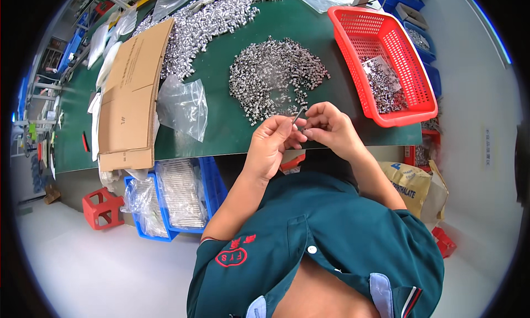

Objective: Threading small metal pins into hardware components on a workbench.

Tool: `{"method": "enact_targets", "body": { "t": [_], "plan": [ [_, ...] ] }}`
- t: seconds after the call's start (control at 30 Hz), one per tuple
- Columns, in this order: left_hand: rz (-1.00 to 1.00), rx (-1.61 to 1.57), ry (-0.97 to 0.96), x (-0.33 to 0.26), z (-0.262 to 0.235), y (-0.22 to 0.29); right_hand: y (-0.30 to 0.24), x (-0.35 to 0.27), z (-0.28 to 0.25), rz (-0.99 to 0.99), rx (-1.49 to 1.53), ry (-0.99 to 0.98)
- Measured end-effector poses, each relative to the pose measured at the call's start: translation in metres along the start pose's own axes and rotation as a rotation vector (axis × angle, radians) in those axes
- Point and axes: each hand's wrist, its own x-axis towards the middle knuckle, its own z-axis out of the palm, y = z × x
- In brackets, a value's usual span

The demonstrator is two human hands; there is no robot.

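Observation:
My left hand (268, 147) is closed, thumb and forefinger pinched on a thin dark rod (298, 115) that tilts up toward the pile. Close against it, my right hand (338, 133) is also closed, its thumb and fingertips pressed together by the rod's lower end. Whatever small piece those right fingertips grip is too hidden to name. Both hands are held over the near edge of the green table (221, 144). Just beyond them lies a round pile of small, shiny metal sleeve-like parts (254, 70).
A red perforated basket (359, 86) at right holds similar metal parts. Another larger silver heap (212, 23) lies far left, near a flattened cardboard box (130, 97) and a clear plastic bag (185, 111). Below stand blue bins (205, 183) and a red stool (102, 207).

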Motion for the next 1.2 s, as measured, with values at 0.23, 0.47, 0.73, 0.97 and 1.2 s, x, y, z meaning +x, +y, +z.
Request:
{"method": "enact_targets", "body": {
  "t": [0.23,0.47,0.73,0.97,1.2],
  "plan": [
    [-0.085,-0.015,-0.02,0.002,-0.005,0.005,-0.005,0.003,-0.008,0.041,-0.021,-0.113],
    [-0.096,-0.01,0.009,0.001,-0.004,0.006,0.002,0.006,-0.009,-0.045,0.165,-0.187],
    [0.0,0.024,0.029,-0.009,0.0,0.015,0.007,0.003,-0.017,-0.063,0.288,-0.153],
    [-0.037,0.3,-0.033,-0.036,-0.01,0.002,0.012,-0.004,-0.021,-0.031,0.267,-0.081],
    [-0.055,0.368,0.055,-0.045,-0.012,-0.003,0.007,-0.009,-0.013,0.006,0.283,-0.129]
  ]
}}
